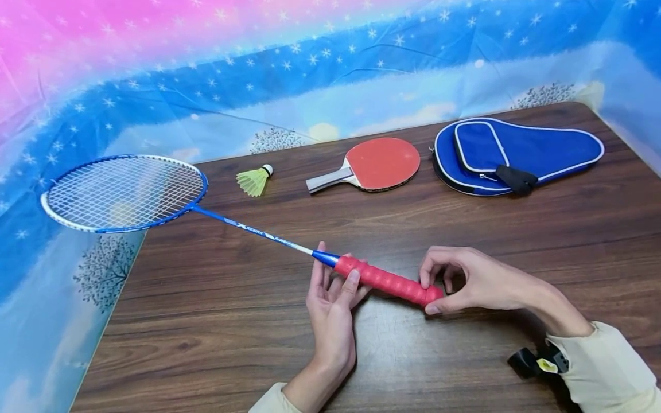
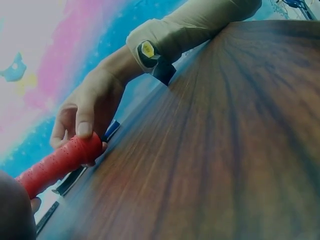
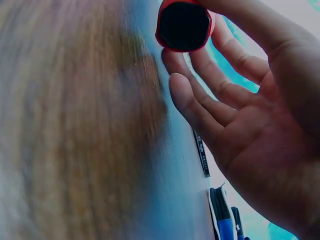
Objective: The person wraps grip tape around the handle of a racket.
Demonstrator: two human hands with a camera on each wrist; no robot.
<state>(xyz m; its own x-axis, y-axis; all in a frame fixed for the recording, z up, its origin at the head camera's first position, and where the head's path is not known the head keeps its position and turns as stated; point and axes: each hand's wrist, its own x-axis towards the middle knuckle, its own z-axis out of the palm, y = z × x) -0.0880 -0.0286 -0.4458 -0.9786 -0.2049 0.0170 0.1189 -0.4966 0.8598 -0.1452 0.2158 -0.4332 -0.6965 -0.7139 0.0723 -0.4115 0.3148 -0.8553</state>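
A blue-and-white badminton racket (image 1: pixel 253 230) is held up over the table, its strung head to the left. My left hand (image 1: pixel 333 315) holds its red wrapped handle (image 1: pixel 389 281) near the shaft, thumb on top and fingers beneath. At the butt end, my right hand (image 1: pixel 477 281) pinches the handle between thumb and fingers. In the left wrist view the right hand (image 2: pixel 95 100) grips the tip of the red handle (image 2: pixel 60 165). The black butt cap (image 3: pixel 185 26) faces the right wrist camera, below the thumb; some of the right hand's fingers (image 3: pixel 240 97) stand off the handle.
Behind the racket on the wooden table (image 1: pixel 206 332) lie a yellow shuttlecock (image 1: pixel 254 180), a red table tennis bat (image 1: pixel 383 164) and a blue zipped bat case (image 1: pixel 542 149) with a black strap. A patterned cloth (image 1: pixel 289 74) hangs around the table's back and left edges.
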